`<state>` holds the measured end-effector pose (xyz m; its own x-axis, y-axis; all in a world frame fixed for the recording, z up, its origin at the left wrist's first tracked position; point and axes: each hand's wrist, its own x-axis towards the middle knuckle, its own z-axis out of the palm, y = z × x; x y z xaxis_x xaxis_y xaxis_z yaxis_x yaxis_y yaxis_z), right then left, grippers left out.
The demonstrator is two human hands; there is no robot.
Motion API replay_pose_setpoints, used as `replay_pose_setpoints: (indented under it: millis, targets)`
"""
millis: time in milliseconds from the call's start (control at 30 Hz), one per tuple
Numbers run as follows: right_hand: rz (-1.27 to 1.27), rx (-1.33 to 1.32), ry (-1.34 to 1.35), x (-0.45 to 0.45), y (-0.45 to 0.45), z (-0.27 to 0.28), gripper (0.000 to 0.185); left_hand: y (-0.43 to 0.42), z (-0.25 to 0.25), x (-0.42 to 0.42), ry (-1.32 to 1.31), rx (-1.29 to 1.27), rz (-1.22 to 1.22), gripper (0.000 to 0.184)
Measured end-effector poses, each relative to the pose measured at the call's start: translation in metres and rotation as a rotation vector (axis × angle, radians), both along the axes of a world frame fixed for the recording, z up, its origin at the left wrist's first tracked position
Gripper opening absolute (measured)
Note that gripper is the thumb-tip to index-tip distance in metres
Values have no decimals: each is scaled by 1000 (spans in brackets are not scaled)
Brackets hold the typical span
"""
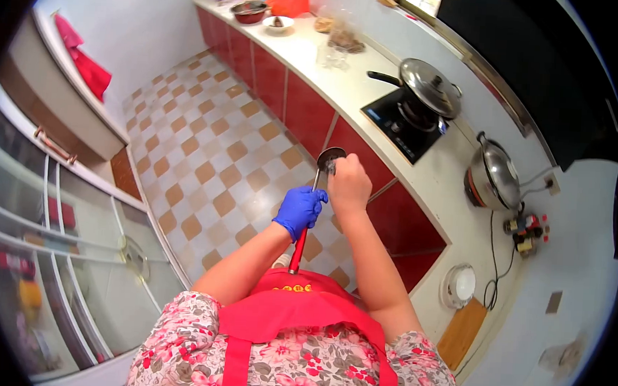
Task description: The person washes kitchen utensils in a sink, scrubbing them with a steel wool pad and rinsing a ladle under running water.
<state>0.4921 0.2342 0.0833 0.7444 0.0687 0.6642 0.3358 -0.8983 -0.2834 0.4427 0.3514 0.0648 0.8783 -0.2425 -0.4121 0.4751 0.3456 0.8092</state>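
Note:
My left hand, in a blue glove, is wrapped round the metal shaft of a ladle with a red handle. The handle's end points down toward my red apron, and the round dark head is at the top. My bare right hand is closed at the ladle's head, pressing a small grey, shiny thing against it; what that thing is I cannot make out.
On the counter to the right, a lidded pan sits on a black induction cooker. A steel pot, a wooden board and a white bowl are nearer. Farther off are a red bag and bowls. A glass-doored cabinet stands left.

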Motion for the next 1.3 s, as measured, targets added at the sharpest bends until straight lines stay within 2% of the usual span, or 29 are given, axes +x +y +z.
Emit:
replay_pose_setpoints:
  millis: [67,100,133,200,267,333,400,467,533,600,633,667,733,800,867,933,1000,1067,1133,1233,1300]
  targets:
    - [38,-35,226,-4,13,-9,14,10,-3,-3,-30,57,68,17]
    - [179,70,179,0,20,-12,14,13,-4,-7,-25,58,94,17]
    - [200,71,185,4,25,-13,14,15,-6,-12,6,68,91,16]
    - [330,100,-9,14,33,-11,14,22,-5,-15,45,85,94,15]
    - [313,80,-24,11,40,-8,15,31,0,-18,3,-3,212,15]
    - [171,-6,51,10,53,-11,12,40,-1,-15,20,-8,229,15]
    - [197,-69,135,16,65,-24,13,47,-8,-13,60,-5,275,16]
    - [455,41,66,23,80,-13,7,58,-11,-14,54,-6,265,17]
    - [462,9,-14,35,92,-6,5,73,-7,-9,12,-4,256,17]
    - [287,-101,18,45,105,-9,13,88,-2,0,5,-45,321,16]
    - [231,-148,87,45,116,-11,10,97,-1,5,23,-72,320,15]
    - [285,-151,148,45,122,-13,8,102,-3,8,12,-74,326,15]
    - [513,-101,58,54,141,-16,7,114,-8,13,84,20,279,14]
    - [527,-76,-11,67,160,-11,7,127,-8,16,99,21,279,15]
    - [540,-53,-71,70,174,-5,8,144,-6,20,-7,-4,334,14]
    - [308,-189,69,72,186,-2,9,160,-6,27,-29,-43,368,16]
    - [310,-186,125,73,196,-8,12,171,-4,32,-1,-23,371,14]
    - [553,-50,106,80,200,-11,14,176,-3,38,10,-17,368,14]
    - [604,21,43,91,205,-7,14,177,-5,40,29,26,276,14]
    - [332,-92,42,98,203,-9,12,181,-1,49,-15,12,278,14]
    - [345,-112,96,91,197,-15,8,180,-1,57,-29,-6,289,14]
